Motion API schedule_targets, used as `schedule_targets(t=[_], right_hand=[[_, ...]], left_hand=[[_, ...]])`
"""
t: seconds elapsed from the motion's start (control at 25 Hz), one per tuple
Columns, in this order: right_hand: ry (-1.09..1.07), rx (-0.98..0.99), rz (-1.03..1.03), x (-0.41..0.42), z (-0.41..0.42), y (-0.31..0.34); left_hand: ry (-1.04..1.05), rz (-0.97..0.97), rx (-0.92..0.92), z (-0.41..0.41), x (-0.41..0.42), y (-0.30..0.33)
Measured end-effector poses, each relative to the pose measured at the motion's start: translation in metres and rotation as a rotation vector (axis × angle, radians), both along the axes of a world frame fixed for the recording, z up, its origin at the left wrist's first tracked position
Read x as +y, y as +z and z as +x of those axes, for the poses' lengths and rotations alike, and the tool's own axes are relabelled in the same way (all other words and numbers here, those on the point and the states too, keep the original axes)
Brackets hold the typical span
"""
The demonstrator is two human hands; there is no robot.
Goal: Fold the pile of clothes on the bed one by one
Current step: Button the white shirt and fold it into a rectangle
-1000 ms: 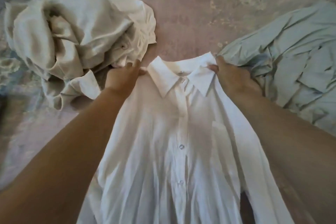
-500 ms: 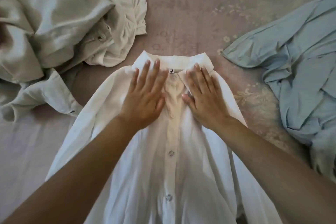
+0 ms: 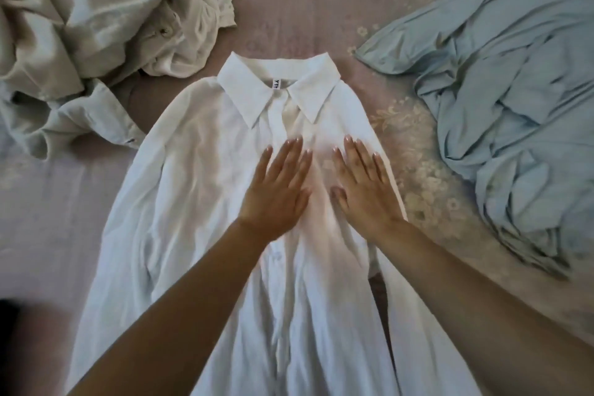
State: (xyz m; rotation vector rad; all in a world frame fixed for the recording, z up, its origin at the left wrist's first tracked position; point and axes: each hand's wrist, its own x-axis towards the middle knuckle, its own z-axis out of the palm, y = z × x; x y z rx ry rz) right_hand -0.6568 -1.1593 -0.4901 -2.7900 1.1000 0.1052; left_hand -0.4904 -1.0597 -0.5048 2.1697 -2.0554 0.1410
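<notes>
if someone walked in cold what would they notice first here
Most likely the white shirt spread front-up in the middle of the bed, collar at the far end, with the left hand and right hand pressed flat side by side on its chest. Next, a crumpled cream heap at the far left and a rumpled blue garment at the right, both unfolded.

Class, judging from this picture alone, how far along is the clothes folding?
Done: the white shirt lies spread front-up on the bed. In hand: left hand and right hand press flat on its chest, smoothing. Left: no fold shows yet; the cream heap and blue garment lie crumpled.
</notes>
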Motion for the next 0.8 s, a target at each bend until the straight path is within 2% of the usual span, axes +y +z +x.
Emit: schedule_targets(t=[0.12, 0.2, 0.36, 0.44, 0.52, 0.72, 0.8], right_hand=[[-0.265, 0.039, 0.052, 0.097, -0.093, 0.005], [-0.454, 0.063, 0.125, 0.152, -0.148, 0.011], [-0.586, 0.147, 0.259, 0.199, -0.205, 0.023], [-0.583, 0.091, 0.275, 0.194, -0.215, 0.028], [-0.653, -0.045, 0.32, 0.173, -0.219, 0.045], [-0.797, -0.35, 0.407, 0.06, -0.229, 0.121], [-0.811, -0.438, 0.593, 0.026, -0.233, 0.14]], left_hand=[[-0.157, 0.138, 0.102, -0.108, 0.093, 0.002], [-0.207, 0.226, 0.136, -0.151, 0.145, 0.0], [-0.161, 0.335, 0.131, -0.191, 0.188, 0.003], [-0.204, 0.352, 0.127, -0.2, 0.196, 0.009], [-0.244, 0.349, 0.103, -0.204, 0.194, 0.02], [-0.239, 0.302, 0.064, -0.198, 0.169, 0.055], [-0.249, 0.291, 0.079, -0.2, 0.16, 0.06]])
